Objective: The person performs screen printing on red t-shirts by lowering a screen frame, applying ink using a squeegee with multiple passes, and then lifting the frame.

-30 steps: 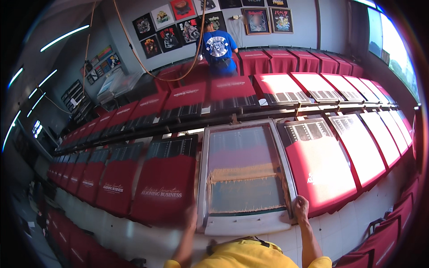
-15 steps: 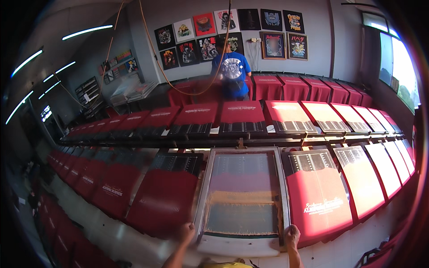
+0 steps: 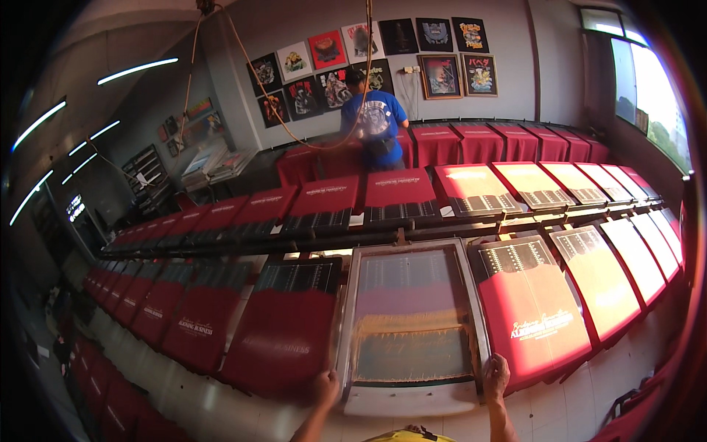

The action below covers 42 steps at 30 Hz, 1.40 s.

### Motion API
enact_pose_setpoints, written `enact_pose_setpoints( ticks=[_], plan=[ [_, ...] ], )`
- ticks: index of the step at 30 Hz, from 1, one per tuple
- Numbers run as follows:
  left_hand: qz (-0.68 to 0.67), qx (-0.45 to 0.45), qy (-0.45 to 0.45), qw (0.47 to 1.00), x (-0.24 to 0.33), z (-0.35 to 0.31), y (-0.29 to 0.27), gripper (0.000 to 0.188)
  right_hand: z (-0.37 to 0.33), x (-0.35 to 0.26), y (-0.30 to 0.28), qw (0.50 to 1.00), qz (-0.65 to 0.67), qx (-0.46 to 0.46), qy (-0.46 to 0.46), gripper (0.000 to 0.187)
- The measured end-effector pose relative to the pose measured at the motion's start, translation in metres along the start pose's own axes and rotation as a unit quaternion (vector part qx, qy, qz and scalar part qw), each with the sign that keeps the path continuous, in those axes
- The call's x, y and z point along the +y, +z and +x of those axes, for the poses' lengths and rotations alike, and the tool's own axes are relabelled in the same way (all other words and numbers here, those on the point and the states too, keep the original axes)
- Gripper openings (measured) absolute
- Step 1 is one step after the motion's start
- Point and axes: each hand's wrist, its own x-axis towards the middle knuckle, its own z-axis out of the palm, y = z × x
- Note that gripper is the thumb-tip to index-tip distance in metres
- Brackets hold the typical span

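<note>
A metal-framed printing screen (image 3: 412,258) lies over one red garment in the near row, its mesh showing a yellowish band of ink. My left hand (image 3: 325,387) grips the frame's near left corner. My right hand (image 3: 496,375) grips its near right corner. Red printed garments (image 3: 283,328) lie on pallets to the left, and another red garment (image 3: 534,309) with white print lies just right of the screen.
Long rows of red garments on pallets (image 3: 398,193) run left and right across the room. A person in a blue shirt (image 3: 373,121) stands at the far row under hanging hoses. Framed posters (image 3: 442,74) cover the back wall. A window (image 3: 655,88) is at the right.
My view has lifted, so more of the back wall shows and my hands sit lower in the picture. Both hands stay on the frame's near corners. The person in blue shifted slightly.
</note>
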Motion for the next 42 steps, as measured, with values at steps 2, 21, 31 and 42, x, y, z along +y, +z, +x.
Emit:
enact_pose_setpoints(
  ticks=[2,21,31,42],
  plan=[
    [-0.022,0.013,0.018,0.999,-0.006,-0.008,-0.005,0.031,0.003,-0.024,-0.005,0.993,-0.067,0.013,-0.095,0.021],
    [-0.284,-0.544,-0.029,0.789,0.002,-0.149,0.041,0.039,-0.027,-0.175,-0.010,0.821,-0.180,-0.411,-0.354,0.043],
    [-0.400,-0.596,-0.138,0.683,0.027,-0.146,0.079,0.044,-0.011,-0.176,0.003,0.849,-0.184,-0.355,-0.346,0.030],
    [-0.367,-0.518,-0.177,0.752,0.059,-0.144,0.061,0.037,0.062,-0.149,0.096,0.847,-0.188,-0.334,-0.369,0.019]
  ],
)
